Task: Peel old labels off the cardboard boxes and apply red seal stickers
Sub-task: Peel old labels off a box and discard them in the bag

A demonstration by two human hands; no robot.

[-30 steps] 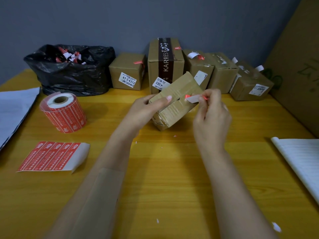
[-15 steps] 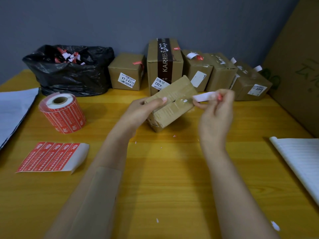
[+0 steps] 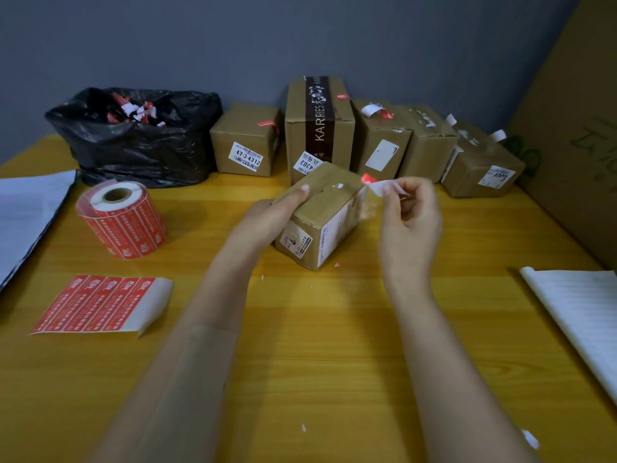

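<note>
- We are gripping the cardboard box (image 3: 334, 203) with our left hand (image 3: 272, 218), tilted on the table (image 3: 334, 329).
- Our right hand (image 3: 412, 225) is pinching the old label (image 3: 379, 188), lifted at the box's right edge.
- A sharp pull is risking a tear, leaving scraps stuck.

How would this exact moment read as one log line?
step: peeling | left hand: grips cardboard box | right hand: pinches old label at box's far corner | sticker roll: untouched
</note>
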